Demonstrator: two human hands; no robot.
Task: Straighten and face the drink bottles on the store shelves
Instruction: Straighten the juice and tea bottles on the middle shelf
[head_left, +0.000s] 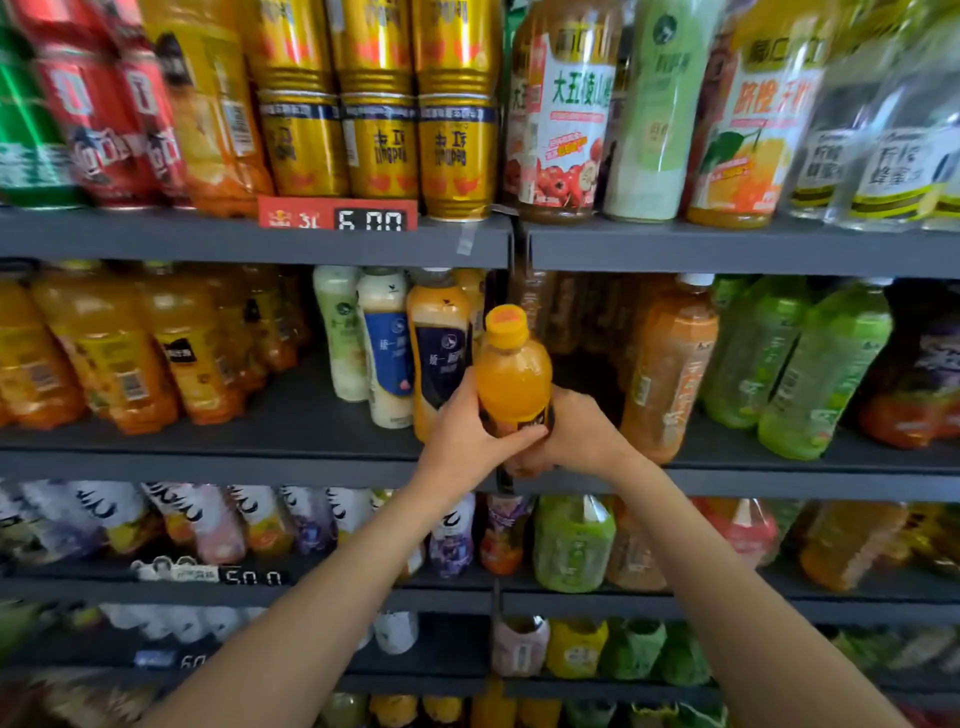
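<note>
Nearest, two bare forearms reach up from the bottom edge and meet at the middle shelf (208, 460). Left hand (462, 426) wraps the lower body of an orange bottle (513, 382), thumb lying across its dark label band. Right hand (579, 434) cups the same bottle from the right and behind, fingers curled round its base. Both hands hold; neither is free.

Bottle position: upright, yellow cap up, in front of the upright divider (511, 291) between the two shelf bays. Whether its base rests on the shelf lip or is lifted clear: cannot tell, hands cover it.

Behind, left bay: a milky bottle (388, 348) and a dark-labelled one (441, 358), just beside the held bottle. Farther left, a row of orange bottles (124, 353), set back. Right bay: a tall orange bottle (670, 369), then green bottles (826, 369); a dark gap lies behind the right hand.

Judged step: mid-handling of one bottle, either turning its label forward or placing it.

Next move likely calls for rotating the label to face out, then seating the bottle flush at the shelf front.
</note>
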